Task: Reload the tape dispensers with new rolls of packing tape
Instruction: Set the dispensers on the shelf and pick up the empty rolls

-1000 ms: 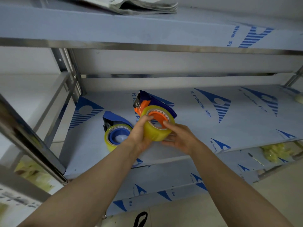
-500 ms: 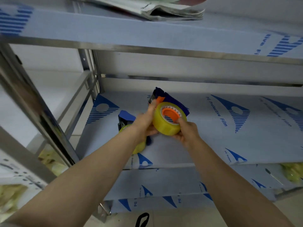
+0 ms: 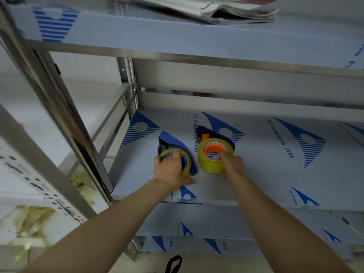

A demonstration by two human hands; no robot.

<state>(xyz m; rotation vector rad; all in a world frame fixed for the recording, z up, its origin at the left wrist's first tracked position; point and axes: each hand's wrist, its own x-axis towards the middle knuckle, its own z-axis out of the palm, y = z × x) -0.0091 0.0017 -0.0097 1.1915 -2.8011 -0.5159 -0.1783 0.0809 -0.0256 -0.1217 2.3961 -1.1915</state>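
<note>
Two blue tape dispensers lie side by side on the middle shelf [image 3: 275, 174], each holding a roll of yellowish clear packing tape. The left dispenser [image 3: 173, 140] has a blue hub; my left hand [image 3: 170, 170] lies over its roll with the fingers curled around it. The right dispenser [image 3: 214, 134] has an orange hub [image 3: 214, 149] and an orange tab, and its tape roll [image 3: 206, 164] rests on the shelf. My right hand [image 3: 232, 164] grips that roll from the near side, thumb at the hub.
The metal rack's shelves are covered in blue-printed protective film. Folded newspapers [image 3: 226, 10] lie on the top shelf. A steel upright [image 3: 65, 115] stands close at the left. A lower shelf [image 3: 256, 225] juts out below; a small tool [image 3: 352, 226] lies at its right.
My left hand let go of the orange-hub dispenser and moved left onto the blue-hub one. The orange-hub dispenser came down onto the shelf, still in my right hand. The view shifted.
</note>
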